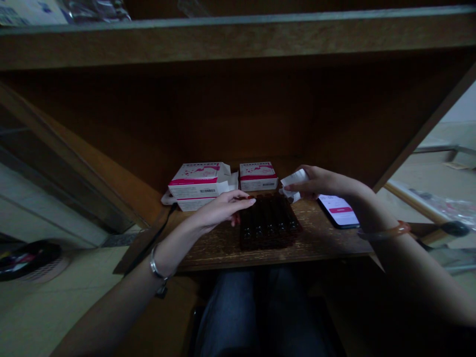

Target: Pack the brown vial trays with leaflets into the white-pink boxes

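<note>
A layered stack of dark brown ampoule strips [269, 225] is being supported by the worn wooden desktop [211, 255]. At the stack's left rear corner the left hand [226, 206] is being held out, with its thumb and forefinger extended; whether the stack is being touched or anything is being gripped there cannot be told. Just behind the stack's right rear corner, a folded white paper [295, 181] is being pinched between the thumb and fingers of the right hand [314, 182]. Directly behind the stack, a small pink-and-white carton [258, 177] is lying flat. To the stack's left rear, an upper carton [199, 173] in the same colours is being carried by a lower carton [193, 204], its white end flaps standing open on the side nearer the stack. To the right of the stack, a smartphone [340, 210] is lying with its screen lit. In front of the stack, below the desktop's edge, jeans [230, 317] are being dimly shown. A silver bracelet [153, 263] is being worn on the left wrist.
</note>
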Available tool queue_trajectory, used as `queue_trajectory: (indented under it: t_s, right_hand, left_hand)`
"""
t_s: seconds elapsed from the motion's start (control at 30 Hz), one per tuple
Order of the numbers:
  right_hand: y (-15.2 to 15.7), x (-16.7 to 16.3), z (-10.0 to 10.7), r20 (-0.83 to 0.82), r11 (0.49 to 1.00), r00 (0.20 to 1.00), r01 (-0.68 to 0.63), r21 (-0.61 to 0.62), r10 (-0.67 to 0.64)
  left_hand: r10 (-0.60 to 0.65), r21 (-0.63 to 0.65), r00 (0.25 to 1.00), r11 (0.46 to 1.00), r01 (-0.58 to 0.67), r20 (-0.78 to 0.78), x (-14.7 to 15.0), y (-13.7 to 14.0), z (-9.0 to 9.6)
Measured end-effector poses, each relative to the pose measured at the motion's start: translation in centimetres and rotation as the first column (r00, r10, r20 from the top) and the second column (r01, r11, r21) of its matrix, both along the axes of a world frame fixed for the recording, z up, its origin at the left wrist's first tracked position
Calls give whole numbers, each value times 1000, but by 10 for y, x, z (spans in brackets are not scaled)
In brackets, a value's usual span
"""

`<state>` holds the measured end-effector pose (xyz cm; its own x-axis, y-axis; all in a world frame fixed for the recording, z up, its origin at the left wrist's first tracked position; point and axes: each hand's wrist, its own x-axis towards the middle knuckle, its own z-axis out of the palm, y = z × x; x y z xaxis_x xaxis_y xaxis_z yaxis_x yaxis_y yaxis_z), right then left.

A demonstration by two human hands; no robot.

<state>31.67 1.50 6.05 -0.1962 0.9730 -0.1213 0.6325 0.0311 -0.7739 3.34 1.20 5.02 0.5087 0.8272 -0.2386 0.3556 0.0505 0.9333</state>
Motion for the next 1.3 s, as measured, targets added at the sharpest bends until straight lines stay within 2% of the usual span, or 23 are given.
queue_trajectory:
  t_s: [0.13,0.37,0.57,0.73,0.93,1.03,1.13,1.3]
  right_hand:
    - [0,1,3,133,997,988,80,-18,-77]
    - [5,10,1,209,988,966,152,13,-152]
    - [11,17,-4,243,990,960,144,1,-140]
    - [14,16,-9,271,993,956,121,-2,-116]
    - [14,16,-9,272,987,950,159,0,-153]
    - [14,18,-8,269,983,948,181,-23,-168]
    - [16,20,-9,287,984,949,159,-81,-129]
    - [19,22,-8,385,983,922,112,-145,-48]
  left_hand:
    - [34,81,999,996,-35,7,1,3,-3]
    - [-26,137,998,990,33,-51,-8,11,0]
    - [-67,177,984,979,97,-166,-12,15,-3]
    - [-25,251,983,965,71,-181,-6,10,-3]
    - [13,308,975,949,58,-222,-1,1,2]
    - [27,330,978,943,45,-208,1,1,1]
    - [54,328,984,945,5,-171,3,3,-2]
    - [133,196,990,971,-138,40,7,6,-15]
